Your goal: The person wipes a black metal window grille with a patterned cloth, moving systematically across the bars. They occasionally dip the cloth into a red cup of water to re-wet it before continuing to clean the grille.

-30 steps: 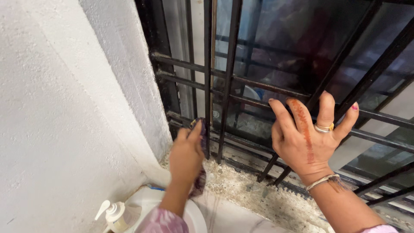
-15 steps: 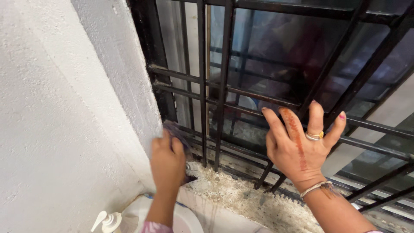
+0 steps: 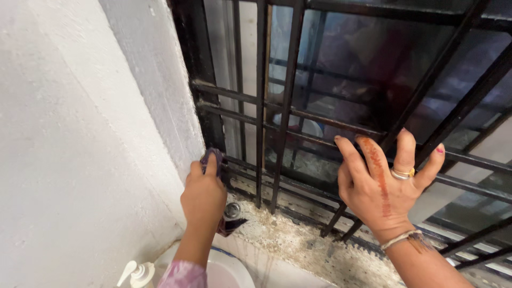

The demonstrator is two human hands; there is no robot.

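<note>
At the lower left corner of the black window grille [image 3: 288, 114], my left hand [image 3: 204, 194] presses a dark purple cloth [image 3: 212, 158], fingers closed on it. Right of that, my right hand [image 3: 381, 186] rests against the grille bars, fingers spread apart, above the speckled sill [image 3: 298, 242].

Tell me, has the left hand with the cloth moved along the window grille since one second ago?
Yes. The left hand with the dark cloth went left, from the vertical bars to the grille's corner by the white wall.
</note>
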